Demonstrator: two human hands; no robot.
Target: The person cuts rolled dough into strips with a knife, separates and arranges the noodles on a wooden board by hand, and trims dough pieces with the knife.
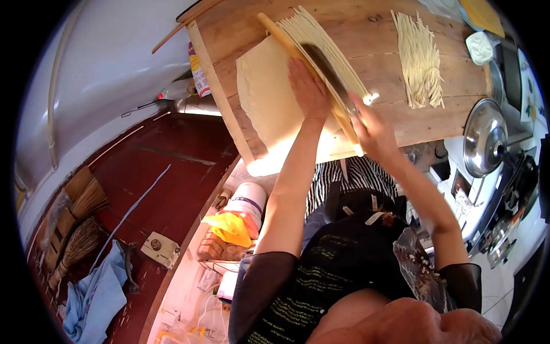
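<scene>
A broad sheet of pale dough (pixel 263 86) lies on the wooden board (pixel 355 31), with a thin rolling pin (pixel 278 34) slanting across it. My left hand (pixel 309 90) rests flat on the dough against the pin, fingers stretched out together. In my right hand (pixel 372 129) is the handle of a long-bladed kitchen knife (pixel 326 66); the fingers are closed round it and slightly blurred. The blade runs along the pin's right side. Cut noodle strips (pixel 318 35) lie just right of the blade. Farther right is a separate bundle of cut noodles (pixel 418 60).
A white tub of flour-like powder (pixel 480 48) stands at the board's right end. Beside it, a metal pot lid (pixel 485 137) leans near the stove area. Down left are a yellow bag (pixel 232 226), a blue cloth (pixel 97 298) and a straw broom (pixel 80 246).
</scene>
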